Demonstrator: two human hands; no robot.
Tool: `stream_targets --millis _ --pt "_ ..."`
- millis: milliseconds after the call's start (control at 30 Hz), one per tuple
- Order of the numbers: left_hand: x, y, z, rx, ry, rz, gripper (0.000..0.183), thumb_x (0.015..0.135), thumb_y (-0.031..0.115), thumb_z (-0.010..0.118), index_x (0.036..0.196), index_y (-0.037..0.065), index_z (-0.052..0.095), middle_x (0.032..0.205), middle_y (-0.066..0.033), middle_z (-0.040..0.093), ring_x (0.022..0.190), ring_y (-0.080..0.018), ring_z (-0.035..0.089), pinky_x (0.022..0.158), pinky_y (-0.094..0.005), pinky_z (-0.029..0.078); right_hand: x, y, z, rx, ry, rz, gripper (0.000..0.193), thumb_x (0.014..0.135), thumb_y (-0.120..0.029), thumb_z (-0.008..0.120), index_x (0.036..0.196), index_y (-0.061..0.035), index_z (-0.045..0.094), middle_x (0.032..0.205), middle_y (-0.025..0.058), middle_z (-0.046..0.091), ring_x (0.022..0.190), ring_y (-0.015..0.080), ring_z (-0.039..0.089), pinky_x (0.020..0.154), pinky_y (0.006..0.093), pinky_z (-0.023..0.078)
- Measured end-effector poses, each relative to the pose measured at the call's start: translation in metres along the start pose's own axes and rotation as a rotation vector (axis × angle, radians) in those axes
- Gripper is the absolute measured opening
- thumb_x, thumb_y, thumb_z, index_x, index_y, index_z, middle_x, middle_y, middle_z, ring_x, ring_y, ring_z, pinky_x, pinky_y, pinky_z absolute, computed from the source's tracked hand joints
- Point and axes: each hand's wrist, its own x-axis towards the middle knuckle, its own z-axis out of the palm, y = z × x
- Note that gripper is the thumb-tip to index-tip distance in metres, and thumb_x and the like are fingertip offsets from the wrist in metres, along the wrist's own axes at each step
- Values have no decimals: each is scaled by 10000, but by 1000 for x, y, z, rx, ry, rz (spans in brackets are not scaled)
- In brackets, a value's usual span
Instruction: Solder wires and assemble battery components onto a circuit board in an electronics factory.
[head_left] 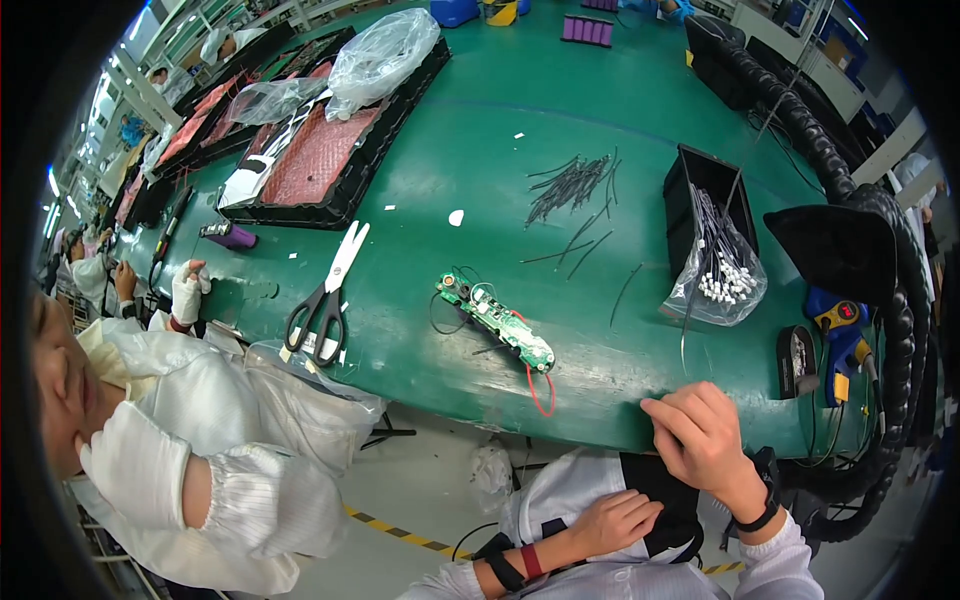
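Note:
My right hand [700, 437] is raised over the table's near edge, its fingers curled together with nothing visible in them. Low at my lap lies my left hand [615, 522], fingers loosely stretched and holding nothing. Left of my right hand, on the green table, rests a green circuit board assembly [497, 322] with a red wire loop [541, 392] and thin black leads. Neither hand touches it. Farther back is a loose pile of short black wires [577, 187]. A black bin [708, 170] to the right holds a plastic bag of white-tipped cables [725, 270].
Black-handled scissors [325, 310] lie left of the board. A black tray [345, 180] with pink bubble wrap stands beyond. At right are a soldering iron stand [797, 362], a blue-yellow tool [840, 310] and a black extraction hose [900, 340]. A gloved co-worker [200, 470] sits close on my left.

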Motion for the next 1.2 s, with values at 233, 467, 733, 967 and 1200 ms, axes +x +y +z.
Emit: stream_targets --millis 233,467,733,967,1200 --pt "1 1 0 8 -1 9 146 811 20 743 952 4 706 812 -76 646 687 -228 628 611 -335 535 -16 5 6 -16 18 50 304 715 16 735 1015 -33 723 825 54 618 713 241 568 636 377 458" --pt "0 0 3 -12 -6 0 151 811 18 741 956 0 705 808 -82 649 683 -232 630 608 -338 533 -22 5 13 5 61 101 294 728 35 732 1014 -28 707 778 67 583 681 255 540 618 379 438" --pt "-3 -2 5 -6 -11 -14 146 816 20 741 957 3 707 820 -84 658 693 -234 637 621 -336 541 -23 4 15 42 54 154 318 762 44 743 1060 -21 655 751 76 562 667 265 535 607 388 429" --pt "-1 -1 4 3 -8 -1 158 805 23 752 956 4 709 827 -88 661 703 -234 643 628 -333 543 -25 6 16 99 78 204 414 761 53 753 1143 -8 604 748 71 569 653 260 535 602 378 428" --pt "-2 -1 3 15 -5 -3 156 807 22 749 957 1 713 832 -87 666 703 -233 645 629 -336 544 -26 5 18 150 60 256 494 765 53 756 1222 2 576 752 68 547 651 257 527 595 373 430"
